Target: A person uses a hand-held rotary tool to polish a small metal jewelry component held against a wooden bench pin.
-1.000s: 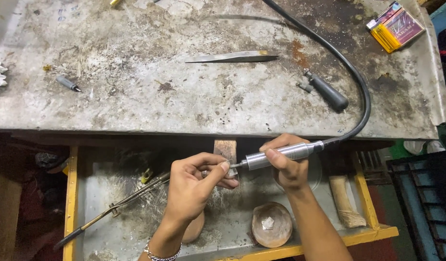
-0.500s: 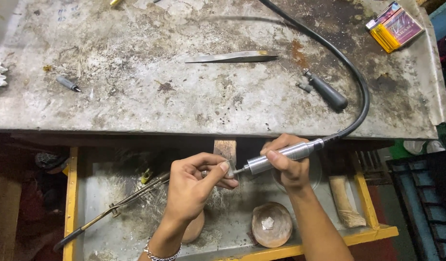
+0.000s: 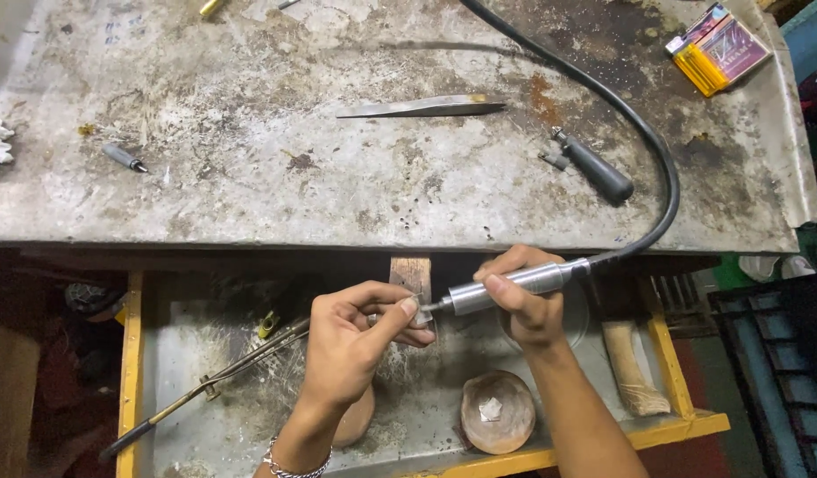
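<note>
Handpiece [image 3: 506, 285] gripped by right hand [image 3: 525, 305]; left hand [image 3: 355, 341] pinching small piece [image 3: 419, 305].

Your stained metal tabletop [image 3: 249, 177] carries a blade [image 3: 421, 108], a black-handled tool [image 3: 594, 168], a small bit [image 3: 123, 158] and a yellow packet [image 3: 718, 49].

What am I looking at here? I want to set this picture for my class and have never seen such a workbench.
A head-worn camera looks down at one person's bare hands. The right hand grips a metal handpiece on a black hose. The left hand pinches a small piece against its tip, by a wooden peg. On the worn metal bench lie tweezers, a black-handled tool and a small box. The tray below holds a bowl.
</note>
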